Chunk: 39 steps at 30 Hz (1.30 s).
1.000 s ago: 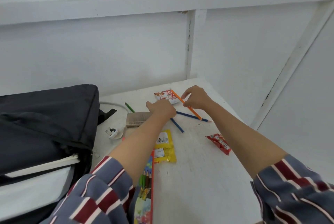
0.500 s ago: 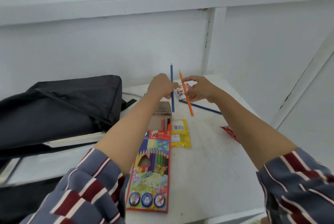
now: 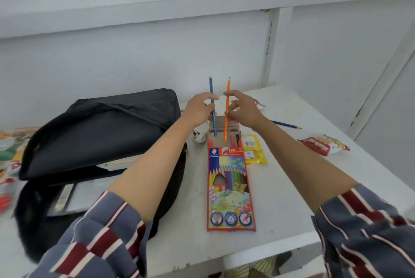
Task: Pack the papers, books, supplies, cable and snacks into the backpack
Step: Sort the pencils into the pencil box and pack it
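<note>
Head view is showing the person's left hand (image 3: 199,109) pinching a blue pencil (image 3: 211,89) upright between thumb and fingers, while the right hand (image 3: 243,110) is pinching an orange pencil (image 3: 228,89) the same way, its sharpened tip pointing up. The two pencils are standing side by side, just apart, with their lower ends hanging over the open cardboard flap of the pencil box (image 3: 229,188). That box is lying flat on the white table (image 3: 292,188), just right of the backpack (image 3: 101,125), and a few pencil ends are sticking out of its open top.

The black backpack is lying at the left with its mouth gaping toward the person, and white papers (image 3: 89,192) are showing inside. A yellow packet (image 3: 253,149) is lying just beside the box's upper right corner. A red snack packet (image 3: 323,145) is sitting near the table's right edge, well apart from the box. A dark blue pencil (image 3: 286,124) is lying beyond the right forearm. A white plug (image 3: 199,137) is lying between the backpack and the box flap. Blurred colourful things (image 3: 9,149) are showing at the left edge, too smeared to identify.
</note>
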Each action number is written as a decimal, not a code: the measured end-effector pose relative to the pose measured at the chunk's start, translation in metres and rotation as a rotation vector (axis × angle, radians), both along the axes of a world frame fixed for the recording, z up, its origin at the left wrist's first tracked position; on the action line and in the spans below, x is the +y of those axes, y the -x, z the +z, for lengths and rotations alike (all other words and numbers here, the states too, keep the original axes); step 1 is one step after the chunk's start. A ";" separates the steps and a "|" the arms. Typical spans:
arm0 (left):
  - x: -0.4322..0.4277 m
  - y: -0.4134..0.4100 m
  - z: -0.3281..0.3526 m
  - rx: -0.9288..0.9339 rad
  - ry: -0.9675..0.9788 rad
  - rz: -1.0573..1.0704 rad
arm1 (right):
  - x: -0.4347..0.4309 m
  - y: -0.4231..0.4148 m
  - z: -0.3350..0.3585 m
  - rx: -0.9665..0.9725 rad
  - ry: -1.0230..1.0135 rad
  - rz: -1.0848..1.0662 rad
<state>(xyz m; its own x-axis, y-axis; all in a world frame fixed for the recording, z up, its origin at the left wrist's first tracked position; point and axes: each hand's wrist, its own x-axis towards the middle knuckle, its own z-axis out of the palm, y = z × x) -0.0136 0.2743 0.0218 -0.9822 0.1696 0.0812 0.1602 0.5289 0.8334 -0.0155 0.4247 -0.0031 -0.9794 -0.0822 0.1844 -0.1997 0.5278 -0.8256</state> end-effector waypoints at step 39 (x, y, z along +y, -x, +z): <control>0.020 -0.004 -0.029 -0.021 0.061 -0.039 | 0.022 -0.028 -0.033 -0.051 -0.633 0.104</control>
